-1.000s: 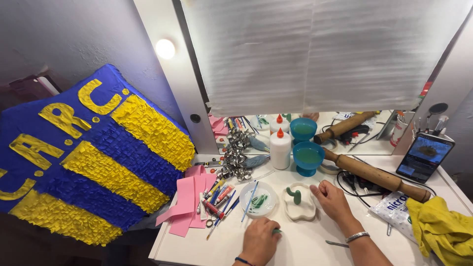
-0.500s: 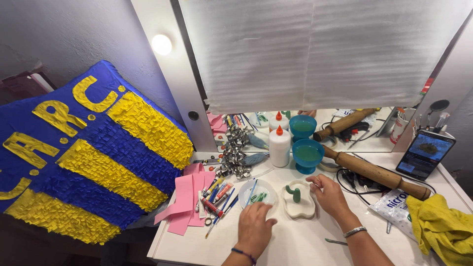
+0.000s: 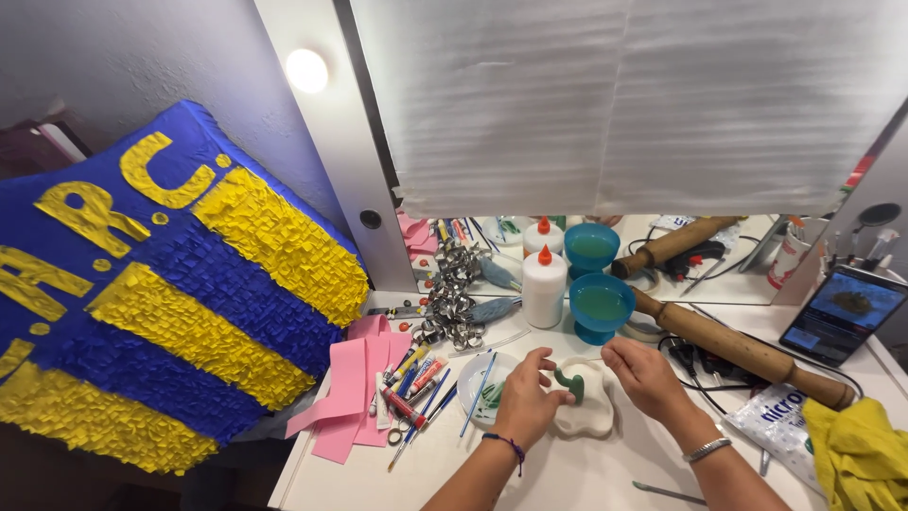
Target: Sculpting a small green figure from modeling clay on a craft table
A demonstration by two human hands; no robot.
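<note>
A pale clay slab (image 3: 584, 409) with a small green piece (image 3: 571, 382) standing on it lies on the white surface (image 3: 567, 478), between two hands. The left hand (image 3: 526, 405) has its fingers pinched around the green piece; the right hand (image 3: 645, 375) rests curled fingers on the slab's far edge, grasping nothing. Just left sits a paint plate (image 3: 480, 386) with brushes; just behind, a blue bowl (image 3: 602, 308) of liquid and a glue bottle (image 3: 544, 287). Pressing too hard could likely dent the soft slab, and a stray elbow may tip the bowl

Both hands, left hand (image 3: 526, 405) and right hand (image 3: 645, 375), reach forward (fingers curled).
</note>
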